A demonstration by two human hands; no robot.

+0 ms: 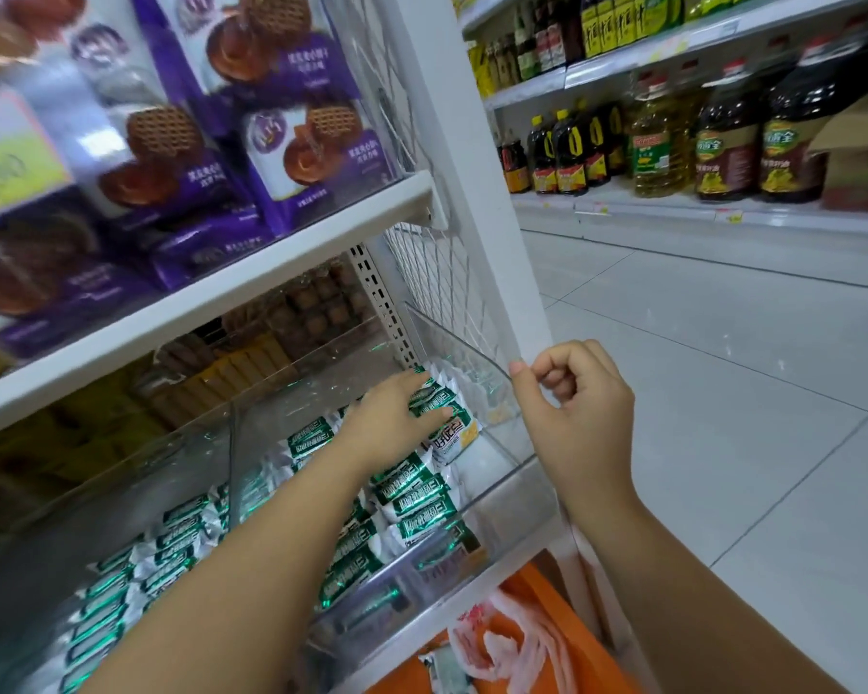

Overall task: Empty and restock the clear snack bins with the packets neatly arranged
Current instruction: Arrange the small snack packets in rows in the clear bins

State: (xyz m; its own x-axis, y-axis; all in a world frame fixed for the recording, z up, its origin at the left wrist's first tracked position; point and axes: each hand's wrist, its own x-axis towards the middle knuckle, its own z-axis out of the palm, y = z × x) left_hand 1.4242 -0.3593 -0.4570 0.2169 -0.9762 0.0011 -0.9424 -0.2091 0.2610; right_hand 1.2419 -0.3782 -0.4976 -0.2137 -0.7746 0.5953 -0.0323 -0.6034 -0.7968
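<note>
Under the biscuit shelf [196, 293], an arm [251, 558] hides many packets [422, 508] in the clear bin [472, 363]. The left hand [387, 423] lies flat-fingered on the far ones, thumb unseen. The right hand [572, 408] pinches the bin's right wall. Near, an orange bag [537, 588] is cut off; oil bottles [727, 142] stand far right.

Green-and-white packets [424, 508], purple biscuit packs [317, 152], an orange bag [562, 638], white shelf [196, 313].
</note>
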